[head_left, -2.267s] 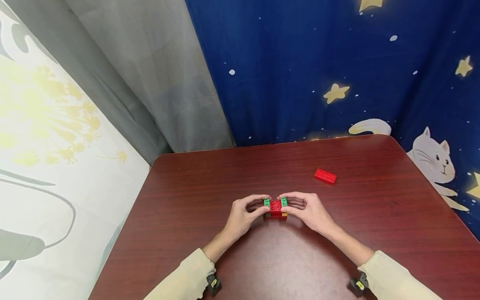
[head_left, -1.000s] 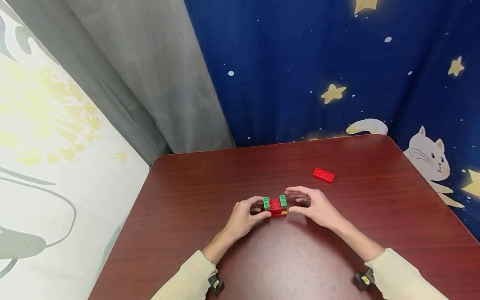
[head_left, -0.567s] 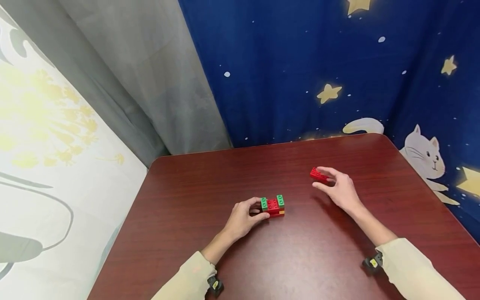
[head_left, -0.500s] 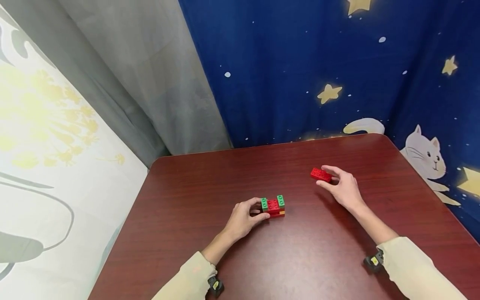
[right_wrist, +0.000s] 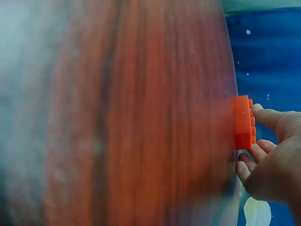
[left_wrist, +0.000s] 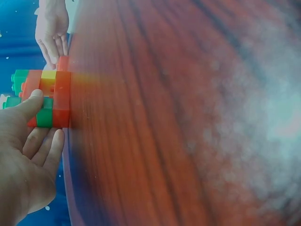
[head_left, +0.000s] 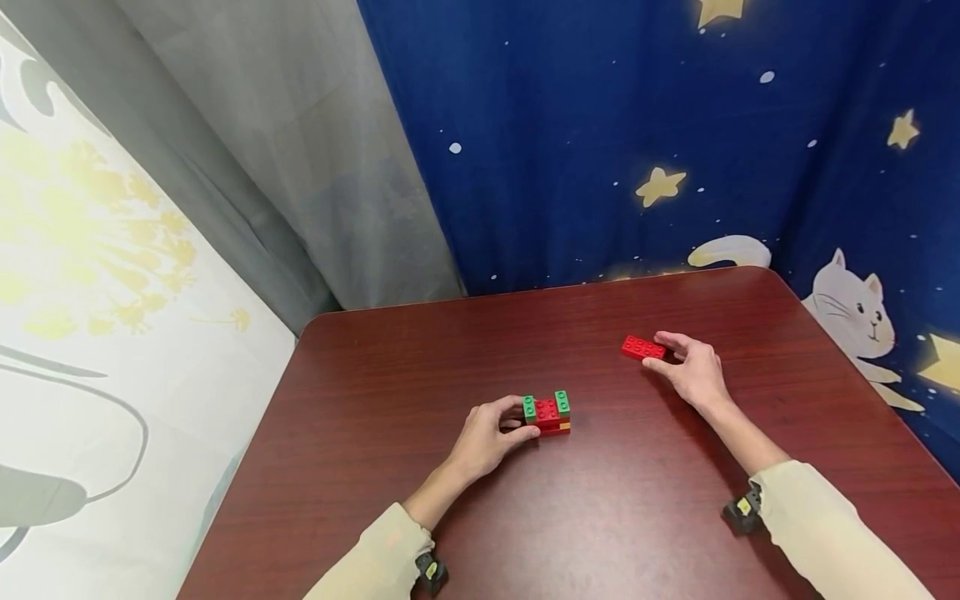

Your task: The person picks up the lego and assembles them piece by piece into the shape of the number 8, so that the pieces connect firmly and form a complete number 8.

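Note:
My left hand (head_left: 480, 437) holds a small stack of toy building bricks (head_left: 547, 412) by its left end, thumb in front and fingers behind. Red bricks make up most of the stack, with a green two-stud brick at each top end and a bit of yellow low on the right. In the left wrist view the stack (left_wrist: 61, 101) shows red, yellow and green layers beside the thumb. Farther back lies a red eight-stud brick (head_left: 639, 347). Around its right end, my right hand (head_left: 696, 373) has thumb and fingers spread; contact is hard to tell in the right wrist view.
Both things rest on a dark red-brown wooden table (head_left: 420, 358) with rounded far corners. A blue star-patterned curtain (head_left: 570, 125) and a grey curtain (head_left: 300, 150) hang behind it. Each wrist wears a small black camera (head_left: 431, 572).
The right hand has let go of the stack and moved right and away to the loose red brick, then slid toward its right end. The left hand stays on the stack.

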### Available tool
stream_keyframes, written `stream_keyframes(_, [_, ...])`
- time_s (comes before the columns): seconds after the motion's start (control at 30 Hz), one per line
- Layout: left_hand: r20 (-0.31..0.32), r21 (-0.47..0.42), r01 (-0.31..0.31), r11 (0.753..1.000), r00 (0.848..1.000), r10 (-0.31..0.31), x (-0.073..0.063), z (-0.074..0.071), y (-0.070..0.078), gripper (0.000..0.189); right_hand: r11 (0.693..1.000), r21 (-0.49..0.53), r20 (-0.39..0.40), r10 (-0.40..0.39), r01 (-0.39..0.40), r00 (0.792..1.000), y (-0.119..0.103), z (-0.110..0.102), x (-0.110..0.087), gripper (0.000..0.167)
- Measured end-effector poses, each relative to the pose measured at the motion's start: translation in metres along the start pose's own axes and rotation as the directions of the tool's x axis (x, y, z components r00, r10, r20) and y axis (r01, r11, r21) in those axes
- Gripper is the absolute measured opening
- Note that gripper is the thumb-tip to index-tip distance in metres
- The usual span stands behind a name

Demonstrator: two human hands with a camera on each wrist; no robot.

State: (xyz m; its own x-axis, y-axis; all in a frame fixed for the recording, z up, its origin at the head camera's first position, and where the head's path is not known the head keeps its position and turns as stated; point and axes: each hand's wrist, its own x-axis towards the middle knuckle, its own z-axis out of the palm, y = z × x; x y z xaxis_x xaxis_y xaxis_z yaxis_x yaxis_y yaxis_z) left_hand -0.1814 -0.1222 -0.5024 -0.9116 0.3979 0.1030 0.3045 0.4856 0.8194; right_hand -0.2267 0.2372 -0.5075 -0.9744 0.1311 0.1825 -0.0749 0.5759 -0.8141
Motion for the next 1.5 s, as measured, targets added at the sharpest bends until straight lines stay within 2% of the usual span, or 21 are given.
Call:
stream_keyframes(0.73, [0.01, 0.014, 0.012, 1.0, 1.0, -0.012, 0.001, -0.003, 0.002, 0.038, 0.999, -0.038, -0.046, 0.0, -0.001, 0.999, 0.006, 0.001, 0.002, 0.048])
stream_keyframes(1.2, [0.015, 0.015, 0.028, 0.999, 0.999, -0.028, 0.0, -0.002, 0.003, 0.038, 0.999, -0.009, -0.037, 0.031, -0.031, 0.999, 0.004, 0.001, -0.003, 0.044])
stream_keyframes(1.5, [0.016, 0.013, 0.034, 0.999, 0.999, -0.034, -0.001, -0.002, 0.003, 0.037, 0.992, 0.124, 0.044, 0.029, -0.034, 0.999, -0.008, 0.003, -0.009, 0.046])
